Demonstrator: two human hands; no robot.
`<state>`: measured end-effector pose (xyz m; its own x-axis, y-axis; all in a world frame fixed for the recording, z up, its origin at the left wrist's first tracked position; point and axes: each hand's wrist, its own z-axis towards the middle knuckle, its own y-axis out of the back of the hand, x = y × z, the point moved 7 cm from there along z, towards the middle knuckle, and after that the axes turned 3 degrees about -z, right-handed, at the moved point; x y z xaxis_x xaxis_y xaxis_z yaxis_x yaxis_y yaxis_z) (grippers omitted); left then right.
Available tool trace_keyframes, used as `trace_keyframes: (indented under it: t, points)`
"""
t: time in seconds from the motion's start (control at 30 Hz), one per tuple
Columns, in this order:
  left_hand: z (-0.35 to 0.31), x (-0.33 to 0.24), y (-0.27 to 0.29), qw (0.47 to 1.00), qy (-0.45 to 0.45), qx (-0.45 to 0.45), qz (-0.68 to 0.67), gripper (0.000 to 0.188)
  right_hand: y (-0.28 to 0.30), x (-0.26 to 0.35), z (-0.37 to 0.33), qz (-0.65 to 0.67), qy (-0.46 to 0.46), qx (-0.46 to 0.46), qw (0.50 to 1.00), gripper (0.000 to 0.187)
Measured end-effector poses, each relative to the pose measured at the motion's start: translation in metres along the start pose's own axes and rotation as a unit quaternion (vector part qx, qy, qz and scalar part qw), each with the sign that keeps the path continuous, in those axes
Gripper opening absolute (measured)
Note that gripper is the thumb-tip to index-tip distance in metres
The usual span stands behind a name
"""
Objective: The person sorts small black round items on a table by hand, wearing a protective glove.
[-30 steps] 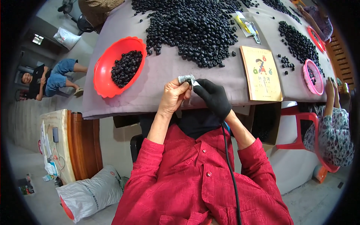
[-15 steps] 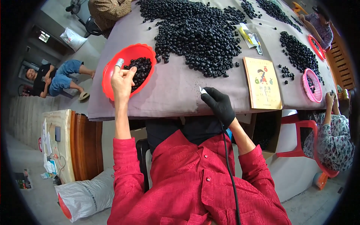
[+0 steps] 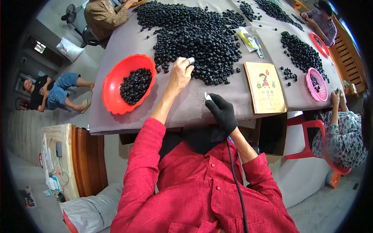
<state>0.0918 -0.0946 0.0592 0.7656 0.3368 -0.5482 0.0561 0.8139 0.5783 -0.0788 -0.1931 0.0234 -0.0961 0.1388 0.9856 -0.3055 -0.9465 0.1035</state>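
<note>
The bare left hand (image 3: pixel 180 74), one finger capped in silver wrap (image 3: pixel 191 60), has left the scalloped red plastic bowl (image 3: pixel 112 92) it was over half a second ago; the bowl now lies to that hand's left. Its fingertips have come to the near edge of the heap of small, round black beads (image 3: pixel 206 46). A second ago it met the black-gloved right hand (image 3: pixel 222 112) at the small pale-tipped tool (image 3: pixel 208 96); now both are apart from it, to its right and nearer the body.

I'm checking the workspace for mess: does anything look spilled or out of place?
Dark specks litter the tablecloth near the gloved right hand, resembling debris against plain fabric. A stray bead also sits apart from the large bead pile.
</note>
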Motion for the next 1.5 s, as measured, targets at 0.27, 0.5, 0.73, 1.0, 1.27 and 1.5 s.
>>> trace_keyframes:
  t: [0.27,0.5,0.73,1.0,1.27,1.5]
  points:
    - [0.030,0.012,-0.048,0.989,0.008,0.076,0.127,0.024,-0.002,-0.007,0.001,0.000,-0.011,0.018,1.000,0.026]
    - [0.007,0.024,-0.039,0.985,0.042,0.099,0.131,0.020,-0.001,0.000,0.001,-0.020,-0.002,0.036,0.999,0.028]
    - [-0.017,0.026,-0.006,0.983,0.041,0.102,0.144,0.018,-0.002,0.000,0.001,-0.016,-0.005,0.046,0.999,0.029]
    - [0.028,0.076,0.035,0.983,0.070,-0.072,0.153,0.029,-0.006,0.003,0.001,-0.041,0.011,0.069,0.997,0.030]
    - [0.037,0.085,0.006,0.969,0.146,0.038,0.195,0.037,-0.006,-0.003,0.000,-0.030,0.006,0.068,0.997,0.032]
    - [0.012,0.062,-0.003,0.972,0.077,0.087,0.204,0.032,-0.007,0.006,0.001,-0.077,0.022,0.065,0.995,0.030]
